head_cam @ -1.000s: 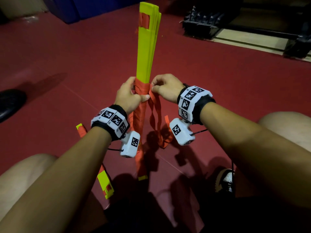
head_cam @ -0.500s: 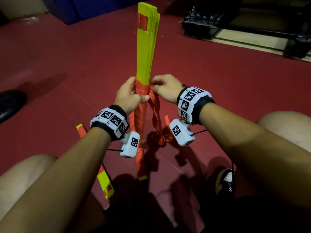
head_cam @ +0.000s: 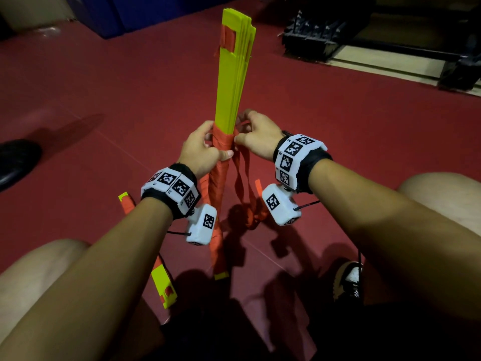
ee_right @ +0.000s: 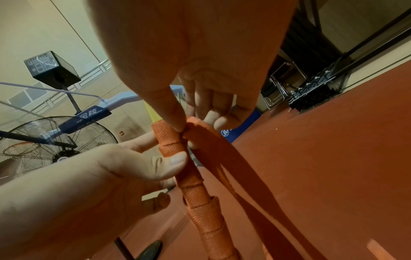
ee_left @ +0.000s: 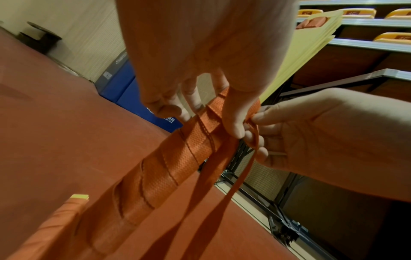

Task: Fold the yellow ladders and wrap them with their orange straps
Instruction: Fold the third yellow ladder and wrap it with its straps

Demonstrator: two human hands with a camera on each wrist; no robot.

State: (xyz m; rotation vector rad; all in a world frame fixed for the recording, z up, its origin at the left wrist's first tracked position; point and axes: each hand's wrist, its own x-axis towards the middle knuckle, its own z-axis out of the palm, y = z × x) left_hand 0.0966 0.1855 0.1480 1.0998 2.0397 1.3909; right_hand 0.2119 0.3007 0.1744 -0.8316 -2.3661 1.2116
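Red floor (head_cam: 338,131); one black shoe (head_cam: 15,162) at left edge, one black rack (head_cam: 312,35) upper right, blue mats (head_cam: 125,11) at top. Two yellow ladders: one folded bundle (head_cam: 231,74) upright at centre, spiral-wrapped below in orange strap (head_cam: 220,183); a second ladder (head_cam: 164,285) lies lower left. Left hand (head_cam: 200,149) grips the wrapped section; right hand (head_cam: 257,136) pinches the strap's loose length beside it. Only the right wrist view shows one fan (ee_right: 55,144).

orange strap (ee_left: 189,146): woven webbing cloth, coarse textured weave with stitched ridged edges, matt; yellow ladder rungs (head_cam: 230,82): flat smooth slats, plastic-looking, slight sheen; floor (head_cam: 338,121): dark red, smooth, matt; fan (ee_right: 55,146): black metal wire grille
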